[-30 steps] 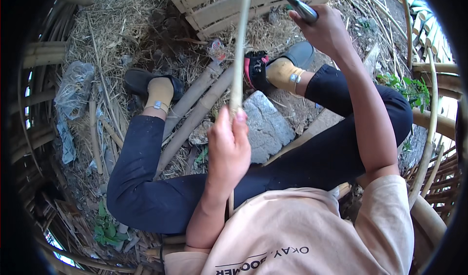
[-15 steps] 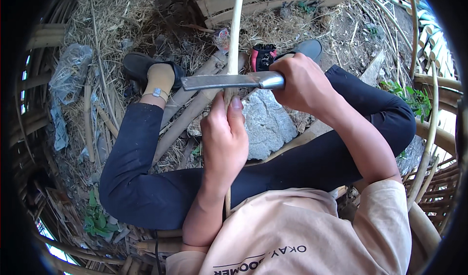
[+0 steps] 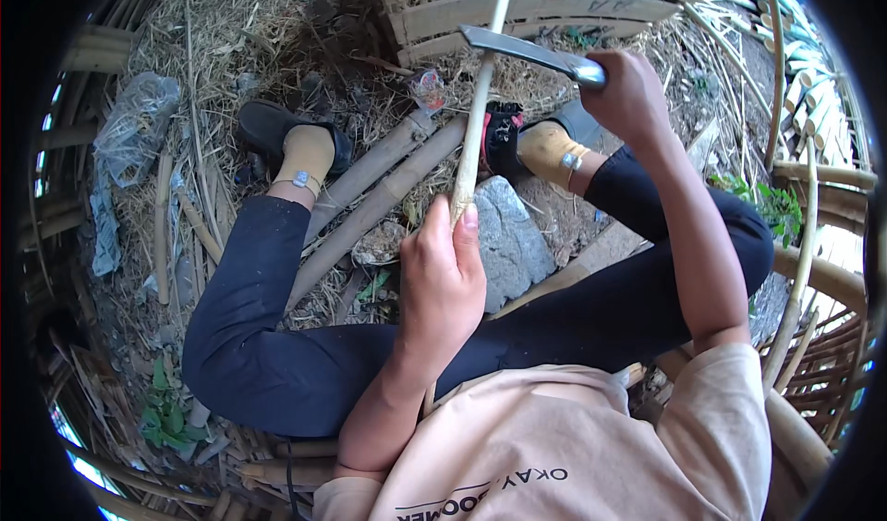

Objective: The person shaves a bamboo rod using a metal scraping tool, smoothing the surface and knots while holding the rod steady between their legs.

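Observation:
My left hand is closed around a thin pale bamboo strip, thumb lying along it. The strip runs from beside my body up past the far edge of the view. My right hand grips a knife by its handle; a metal collar shows just beyond my fist, the handle itself being hidden. The blade crosses the strip well above my left hand and appears to touch it.
A grey stone lies between my legs beside bamboo poles. A wooden slatted crate stands ahead. Clear plastic lies at left on straw. Cut bamboo is piled at far right, and a black-and-red object sits by my right foot.
The knife in my right hand has moved away from me along the strip, from just above my left hand to farther up. My left hand has shifted slightly right and nearer, still gripping.

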`<state>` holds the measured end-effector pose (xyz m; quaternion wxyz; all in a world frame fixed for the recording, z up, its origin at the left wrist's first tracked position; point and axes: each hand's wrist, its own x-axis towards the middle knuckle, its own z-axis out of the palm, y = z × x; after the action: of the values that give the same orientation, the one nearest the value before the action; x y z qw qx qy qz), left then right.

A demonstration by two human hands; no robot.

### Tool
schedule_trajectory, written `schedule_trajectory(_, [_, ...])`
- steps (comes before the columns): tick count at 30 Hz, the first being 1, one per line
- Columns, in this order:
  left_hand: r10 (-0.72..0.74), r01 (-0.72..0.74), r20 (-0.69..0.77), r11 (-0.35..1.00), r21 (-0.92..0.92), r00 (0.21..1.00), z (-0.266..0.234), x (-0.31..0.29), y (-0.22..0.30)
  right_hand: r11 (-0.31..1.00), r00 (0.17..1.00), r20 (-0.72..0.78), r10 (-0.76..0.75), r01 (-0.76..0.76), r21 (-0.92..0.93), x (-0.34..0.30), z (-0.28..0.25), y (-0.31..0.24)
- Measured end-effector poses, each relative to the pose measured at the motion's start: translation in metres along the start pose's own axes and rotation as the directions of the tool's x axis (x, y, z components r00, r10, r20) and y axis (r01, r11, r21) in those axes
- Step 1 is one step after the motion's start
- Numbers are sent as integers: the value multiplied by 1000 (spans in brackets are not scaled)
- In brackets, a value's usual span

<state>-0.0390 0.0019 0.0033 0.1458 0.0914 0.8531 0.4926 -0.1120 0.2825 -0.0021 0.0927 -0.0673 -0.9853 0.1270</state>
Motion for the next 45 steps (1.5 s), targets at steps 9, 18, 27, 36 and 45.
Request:
schedule_trajectory(9, [23, -31, -46, 983, -179, 999, -9, 16, -2, 944, 960, 204, -193, 124, 305, -51, 15, -54])
schedule_trajectory(18, [139, -148, -82, 982, -120, 987, -4, 3, -7, 938, 953, 182, -244, 184, 295, -51, 27, -58])
schedule_trajectory(27, [103, -110, -57, 982, -156, 993, -6, 0, -10, 948, 961, 101, -256, 229, 221, -40, 24, -61])
schedule_trajectory(36, [56, -71, -75, 976, -207, 996, -8, 6, -9, 928, 959, -25, -284, 281, 245, -36, 26, -61])
schedule_trajectory(45, [-73, 78, 29, 973, -220, 997, -19, -1, 9, 996, 981, -176, 86, -89, -8, 1, 8, 3])
